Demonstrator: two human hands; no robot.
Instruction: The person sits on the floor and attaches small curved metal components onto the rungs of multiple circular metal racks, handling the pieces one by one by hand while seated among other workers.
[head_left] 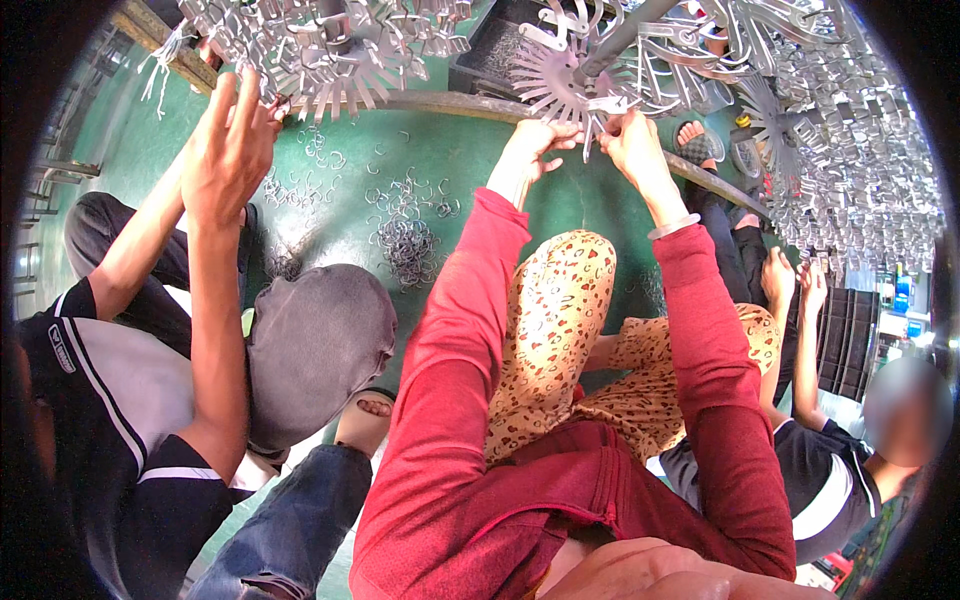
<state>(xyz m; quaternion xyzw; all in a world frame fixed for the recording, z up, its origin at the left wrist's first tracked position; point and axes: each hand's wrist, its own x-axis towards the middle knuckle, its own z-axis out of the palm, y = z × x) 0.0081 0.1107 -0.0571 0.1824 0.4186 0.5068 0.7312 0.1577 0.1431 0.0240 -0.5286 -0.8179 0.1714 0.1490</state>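
Observation:
My left hand [538, 148] has its thumb and fingertips bent in at a thin metal prong [588, 140] that points down from a star-shaped rack wheel [550, 85]. Close on the right, my right hand [634, 148] pinches at the same spot, beside a small silvery metal piece [606, 104]. The fingers cover much of that piece, so its full shape is hidden. Curved flat metal parts [690, 55] hang from other prongs of the wheel, above and to the right of my hands.
Loose metal rings [408, 245] lie heaped on the green floor. A rail [430, 101] runs below the racks. Co-workers sit on both sides; one person's hands [228, 150] reach up at the left rack [340, 60]. A dark bin [490, 55] stands behind the rail.

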